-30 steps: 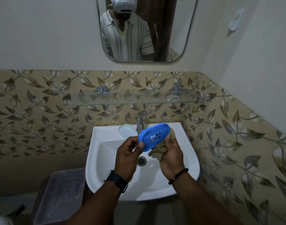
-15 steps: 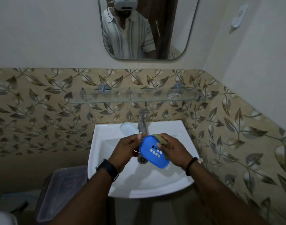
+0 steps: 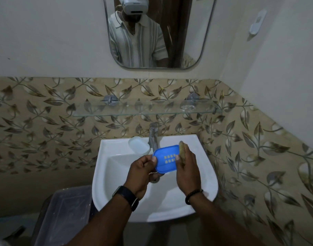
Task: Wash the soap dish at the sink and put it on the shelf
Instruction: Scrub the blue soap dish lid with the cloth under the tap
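Note:
A blue oval soap dish with a block of small drain holes is held over the white sink, its underside tilted toward me. My left hand grips its left edge between thumb and fingers. My right hand holds a brownish-green scrub pad against the dish's right edge. A glass shelf is fixed to the tiled wall above the tap.
A translucent white soap dish cover or cup lies on the sink's back ledge left of the tap. A lidded clear plastic bin stands at the lower left. A mirror hangs above; the right wall is close.
The dish has been turned and lifted slightly; the scrub pad moved from the dish's top edge to its right side. The view shifted a little downward.

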Motion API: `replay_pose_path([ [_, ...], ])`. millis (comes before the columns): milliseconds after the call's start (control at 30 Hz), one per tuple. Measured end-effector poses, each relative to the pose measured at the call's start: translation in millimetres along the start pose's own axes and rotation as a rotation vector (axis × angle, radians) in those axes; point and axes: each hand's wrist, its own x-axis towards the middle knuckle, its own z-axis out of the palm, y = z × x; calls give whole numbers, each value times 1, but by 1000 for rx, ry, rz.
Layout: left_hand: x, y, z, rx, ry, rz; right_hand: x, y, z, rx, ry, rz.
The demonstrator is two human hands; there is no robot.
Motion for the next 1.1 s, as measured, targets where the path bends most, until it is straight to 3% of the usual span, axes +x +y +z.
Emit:
replay_pose_path([
  [233, 7, -1, 4, -35, 35, 17, -20, -10, 18, -210, -148, -492],
  [333, 8, -2, 0, -39, 21, 31, -2, -9, 7, -411, -106, -660],
  [433, 9, -3, -4, -27, 11, 43, 13, -11, -4, -602, 39, -438],
  [500, 11, -4, -5, -29, 5, 40, 12, -18, 1, -574, 41, -343],
  [633, 18, 0, -11, -80, 43, 32, -1, -28, 13, -314, -185, -522],
  [700, 22, 4, -17, -114, 82, 25, -5, -26, 10, -396, -252, -620],
  [767, 25, 8, -22, -149, 105, 39, 2, -20, 2, -547, -205, -670],
  [867, 26, 13, -28, -164, 117, 69, 23, -11, -12, -663, -48, -472],
  [933, 27, 13, -29, -169, 122, 66, 24, -10, -11, -666, -39, -411],
  [1100, 27, 4, -20, -144, 108, 27, -5, -29, 16, -542, -187, -648],
])
